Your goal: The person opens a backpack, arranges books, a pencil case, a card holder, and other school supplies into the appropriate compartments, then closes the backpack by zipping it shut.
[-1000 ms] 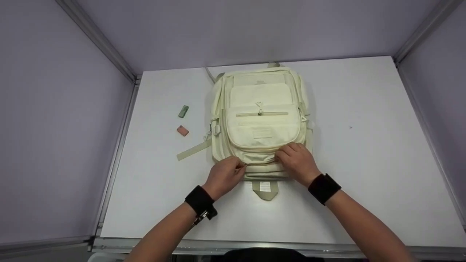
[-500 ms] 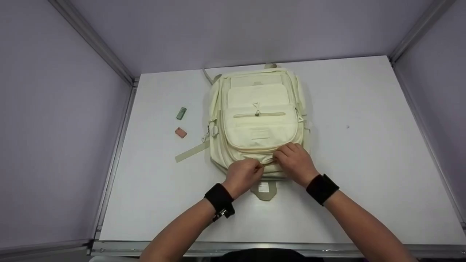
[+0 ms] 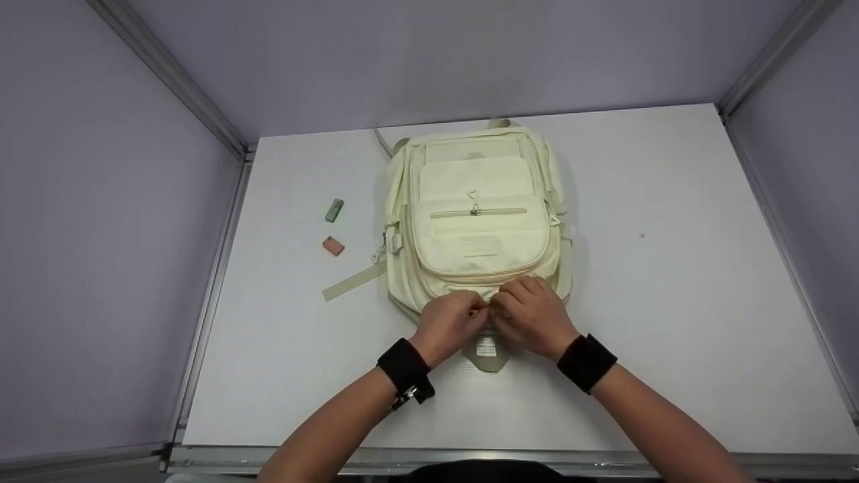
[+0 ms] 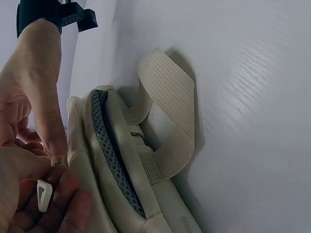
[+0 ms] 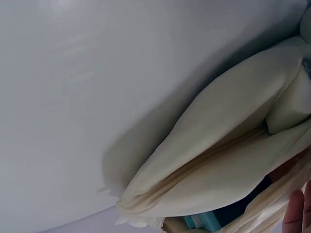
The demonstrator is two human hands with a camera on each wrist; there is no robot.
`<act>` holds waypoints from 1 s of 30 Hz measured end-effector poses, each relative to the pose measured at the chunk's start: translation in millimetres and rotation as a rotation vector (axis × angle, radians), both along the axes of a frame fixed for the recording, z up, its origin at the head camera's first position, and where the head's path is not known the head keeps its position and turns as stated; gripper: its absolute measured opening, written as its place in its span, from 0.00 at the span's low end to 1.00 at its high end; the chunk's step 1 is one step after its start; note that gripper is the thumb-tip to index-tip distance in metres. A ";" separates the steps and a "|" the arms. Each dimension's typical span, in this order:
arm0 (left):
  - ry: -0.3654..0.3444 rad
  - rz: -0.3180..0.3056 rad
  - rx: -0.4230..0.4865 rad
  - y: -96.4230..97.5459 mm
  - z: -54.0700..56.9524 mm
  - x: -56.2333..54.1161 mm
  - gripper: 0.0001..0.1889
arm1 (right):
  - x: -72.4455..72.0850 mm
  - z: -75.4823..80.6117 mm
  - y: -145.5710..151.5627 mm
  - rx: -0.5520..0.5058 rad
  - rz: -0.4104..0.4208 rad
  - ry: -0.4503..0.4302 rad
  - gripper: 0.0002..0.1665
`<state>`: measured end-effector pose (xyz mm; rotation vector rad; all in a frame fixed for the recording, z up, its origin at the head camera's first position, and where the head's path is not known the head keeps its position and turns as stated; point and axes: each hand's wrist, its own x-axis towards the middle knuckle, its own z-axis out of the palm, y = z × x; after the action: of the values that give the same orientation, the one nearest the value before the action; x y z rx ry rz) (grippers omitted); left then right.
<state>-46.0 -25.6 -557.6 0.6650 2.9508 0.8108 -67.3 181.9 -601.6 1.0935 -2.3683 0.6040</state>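
A cream backpack (image 3: pixel 480 178) lies front up on the white table, its webbing handle loop (image 4: pixel 172 92) nearest the person. At that near end both hands meet, fingertips side by side on the zipper seam. The left hand (image 3: pixel 448 325) is curled, with a pale zipper pull (image 4: pixel 44 195) at its fingers in the left wrist view. Close beside it, the right hand (image 3: pixel 533 318) pinches the fabric edge by the seam. In the right wrist view, an open gap in the bag shows a teal object (image 5: pixel 210 221) inside; the right fingertips (image 5: pixel 294 211) are at the corner.
A small green block (image 3: pixel 334 210) and a small salmon-red block (image 3: pixel 333 245) lie left of the backpack. A loose strap (image 3: pixel 356 280) sticks out from its left side. Pale panels (image 3: pixel 134 235) enclose the table (image 3: pixel 671 349) at the back and sides.
The left hand has moved right along the seam toward the right hand. Lately the right hand has shifted slightly left and nearer, so the two now meet. The blocks stay put.
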 end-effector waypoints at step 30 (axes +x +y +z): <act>0.479 -0.173 -0.402 -16.6 -11.8 -12.6 0.03 | 9.4 -4.4 -4.7 -0.139 -0.102 -0.024 0.05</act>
<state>-58.6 -42.2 -569.4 1.1910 3.2364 0.0315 -57.9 177.3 -606.0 0.9041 -2.3471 0.7368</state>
